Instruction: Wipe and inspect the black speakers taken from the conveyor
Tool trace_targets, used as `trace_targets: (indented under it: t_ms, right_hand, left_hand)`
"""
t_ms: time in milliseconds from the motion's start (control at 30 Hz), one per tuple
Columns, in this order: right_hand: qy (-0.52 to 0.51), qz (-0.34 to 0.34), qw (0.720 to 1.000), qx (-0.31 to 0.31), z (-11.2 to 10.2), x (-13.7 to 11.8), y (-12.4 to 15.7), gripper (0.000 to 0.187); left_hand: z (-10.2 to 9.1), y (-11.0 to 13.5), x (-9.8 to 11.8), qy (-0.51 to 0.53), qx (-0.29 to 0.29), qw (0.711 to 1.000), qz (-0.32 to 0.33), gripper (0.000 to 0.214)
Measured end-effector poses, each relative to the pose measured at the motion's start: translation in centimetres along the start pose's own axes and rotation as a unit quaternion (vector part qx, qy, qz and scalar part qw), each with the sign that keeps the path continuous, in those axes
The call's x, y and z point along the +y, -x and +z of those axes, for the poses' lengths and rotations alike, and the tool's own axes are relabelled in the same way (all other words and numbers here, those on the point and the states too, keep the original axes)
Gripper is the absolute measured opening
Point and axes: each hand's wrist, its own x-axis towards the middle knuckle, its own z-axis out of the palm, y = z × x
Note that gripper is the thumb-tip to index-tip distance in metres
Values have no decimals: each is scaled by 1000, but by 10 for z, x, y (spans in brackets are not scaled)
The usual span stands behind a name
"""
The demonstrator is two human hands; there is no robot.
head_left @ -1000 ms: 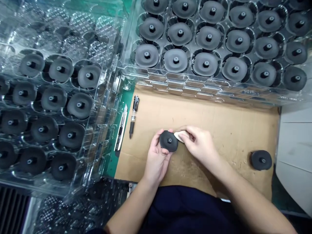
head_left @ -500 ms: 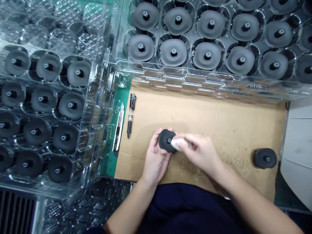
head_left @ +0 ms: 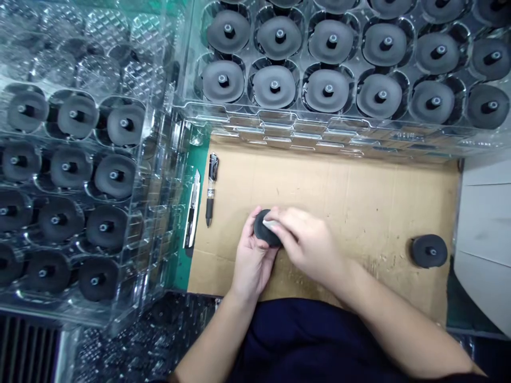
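Observation:
My left hand (head_left: pixel 252 260) grips a round black part (head_left: pixel 261 229) by its rim, above the cardboard. In my right hand (head_left: pixel 305 236) a small white cloth or pad (head_left: pixel 270 223) is pinched between thumb and fingers. It presses on the face of the black part and covers its centre, where similar parts have a short post. Another black disc with a metal-tipped post (head_left: pixel 429 251) lies by itself at the right side of the cardboard.
Brown cardboard (head_left: pixel 339 186) covers the work surface. A pen (head_left: pixel 211 189) and a utility knife (head_left: pixel 192 210) lie at its left edge. Clear plastic trays of black discs stand at the left (head_left: pixel 138 213) and back (head_left: pixel 303 114). White sheets (head_left: pixel 485 229) are at the right.
My right hand has moved left, bringing the white cloth or pad from the disc's right edge over its centre post. The view has shifted slightly.

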Motion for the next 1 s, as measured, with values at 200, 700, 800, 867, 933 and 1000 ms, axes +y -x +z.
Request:
trace_targets:
  t_ms: [200,700,800,867,933,1000]
  right_hand:
    - [6,-12,999,-35,13,-5,6,20]
    - [-96,81,992,-7,6,13,38,14]
    - [-69,189,980,3,-16,28,74,15]
    - [-50,237,969,42,-31,27,91,17]
    - [-52,225,970,76,-37,14,96,18]
    - [-67,150,978,125,-33,-10,91,19]
  left_hand:
    - [2,1,0,4,17,1000,6,52]
    - [2,-1,0,-19,-43,999,18,58]
    - [4,1,3,-20,-61,998,7,63]
    - [8,5,4,-20,-66,998,1,59]
    - [13,12,3,-19,-82,996,-9,56]
    - [20,24,3,-27,-96,995,-18,59]
